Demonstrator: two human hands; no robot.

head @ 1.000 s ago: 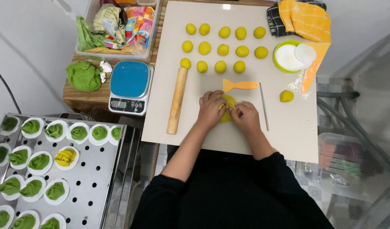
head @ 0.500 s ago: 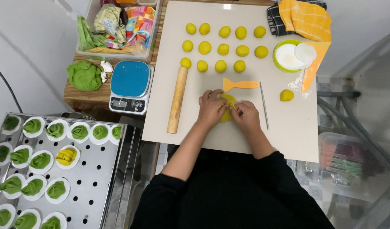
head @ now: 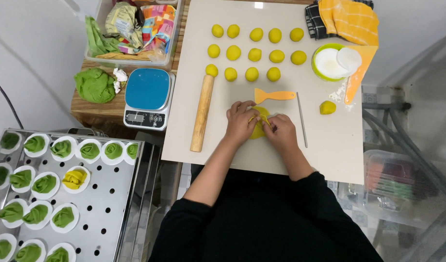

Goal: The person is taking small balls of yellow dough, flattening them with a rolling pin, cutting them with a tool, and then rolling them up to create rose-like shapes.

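On the beige board point(head: 261, 160) the left hand point(head: 241, 121) and right hand point(head: 281, 132) close their fingers around a yellow dough piece point(head: 259, 127), pinching it between them. The perforated tray point(head: 106, 228) holds many green shaped pieces and one yellow shaped piece point(head: 74, 178); thirteen yellow balls point(head: 254, 54) wait unshaped beside the rolling pin point(head: 202, 112).

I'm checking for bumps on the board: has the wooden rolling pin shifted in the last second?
No. The rolling pin lies at the same slant, its top end just below the nearest dough ball, beside the blue scale.
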